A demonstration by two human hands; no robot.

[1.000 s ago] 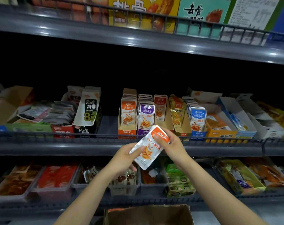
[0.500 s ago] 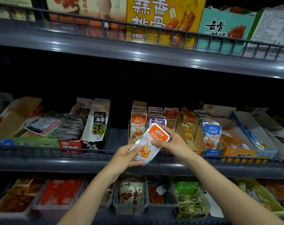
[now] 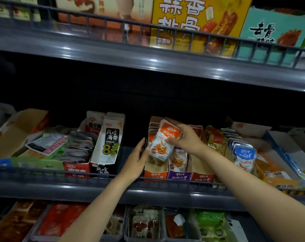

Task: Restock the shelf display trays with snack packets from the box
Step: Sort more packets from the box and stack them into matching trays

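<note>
Head view: your right hand (image 3: pixel 184 138) pinches one packet (image 3: pixel 163 145) by its upper right edge, thumb on the printed face and fingers behind. The packet hangs just left of that grip, in front of the row already standing in the orange tray (image 3: pixel 154 173), with its bottom edge above the tray's front lip. It is not yet seated.

Your left hand (image 3: pixel 137 158) is held flat with fingers straight, below and left of the grip, alongside the tray's left wall. Its fingertips are at the packet's lower left corner; I cannot tell whether they touch it.

As for progress, the orange tray looks well filled behind the held packet. The purple tray (image 3: pixel 178 175), below the grip, also holds packets. The box is out of view, so how many packets are left cannot be judged. What remains here, I judge, is dropping this one into the front of the row.

The packet's long axis is near upright and leans right. Its orange band points up toward your grip, its bottom points down and left, and its printed face is turned toward you.
</note>
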